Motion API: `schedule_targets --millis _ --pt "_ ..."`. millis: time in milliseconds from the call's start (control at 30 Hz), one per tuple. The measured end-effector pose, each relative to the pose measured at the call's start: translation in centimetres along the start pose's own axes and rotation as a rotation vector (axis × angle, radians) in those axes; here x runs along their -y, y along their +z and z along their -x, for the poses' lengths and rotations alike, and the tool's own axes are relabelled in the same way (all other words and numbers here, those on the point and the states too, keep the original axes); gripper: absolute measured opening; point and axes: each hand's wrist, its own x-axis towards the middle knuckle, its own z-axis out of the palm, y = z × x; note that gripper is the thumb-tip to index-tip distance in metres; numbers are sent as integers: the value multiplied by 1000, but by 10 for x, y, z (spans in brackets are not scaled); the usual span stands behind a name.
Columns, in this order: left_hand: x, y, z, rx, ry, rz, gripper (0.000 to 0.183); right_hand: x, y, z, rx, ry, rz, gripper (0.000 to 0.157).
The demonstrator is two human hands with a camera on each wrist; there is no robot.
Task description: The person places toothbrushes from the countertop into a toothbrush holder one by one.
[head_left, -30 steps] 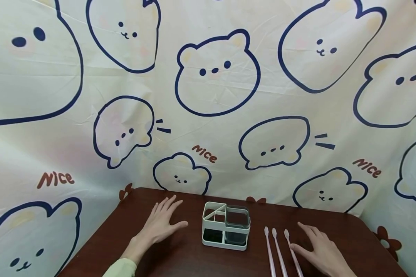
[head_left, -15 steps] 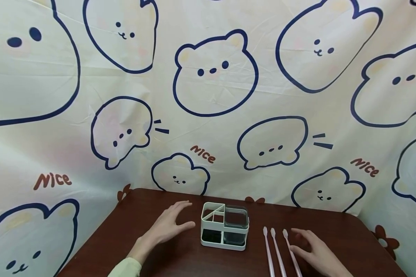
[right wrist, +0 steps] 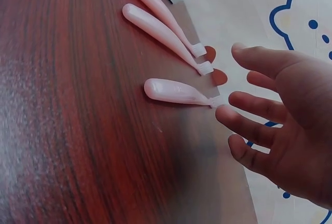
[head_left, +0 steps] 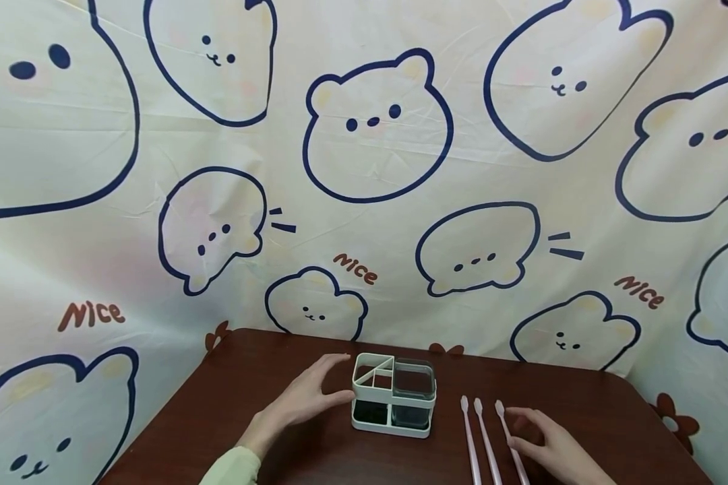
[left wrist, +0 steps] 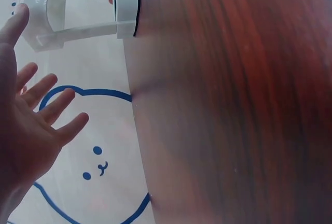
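A white toothbrush holder [head_left: 393,397] with divided top openings and a clear cup [head_left: 414,380] in its right half stands upright at the table's middle. My left hand [head_left: 306,397] is at its left side, thumb and fingers spread, fingertips right at the frame. In the left wrist view the holder [left wrist: 88,31] shows beyond the spread fingers. To the right lie three pink toothbrushes [head_left: 488,441] side by side, heads pointing away. My right hand [head_left: 555,441] hovers beside the rightmost toothbrush [right wrist: 174,92], fingers loosely bent, thumb and index apart, with nothing between them.
The dark brown wooden table [head_left: 315,458] runs back to a white cloth backdrop [head_left: 388,162] printed with cartoon bears and the word Nice. The cloth also hangs down at both sides.
My left hand has moved right, up to the holder's left side, its fingers closing in somewhat. My right hand has lowered a little toward the rightmost toothbrush, fingers bending. Holder and toothbrushes stay put.
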Motion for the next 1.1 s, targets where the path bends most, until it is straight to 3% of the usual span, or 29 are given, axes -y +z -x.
schedule_targets --millis 233,467,833,1100 --pt "-3 4 -5 37 -7 61 78 -4 1 -1 79 -2 -121 63" --pt "-8 5 -9 65 -18 104 84 -9 3 -3 112 -15 -173 63" --pt "-11 10 -17 110 -20 158 93 -14 5 -6 117 37 -159 64" --pt "-11 13 -20 119 5 194 95 -16 6 -8 158 18 -200 63"
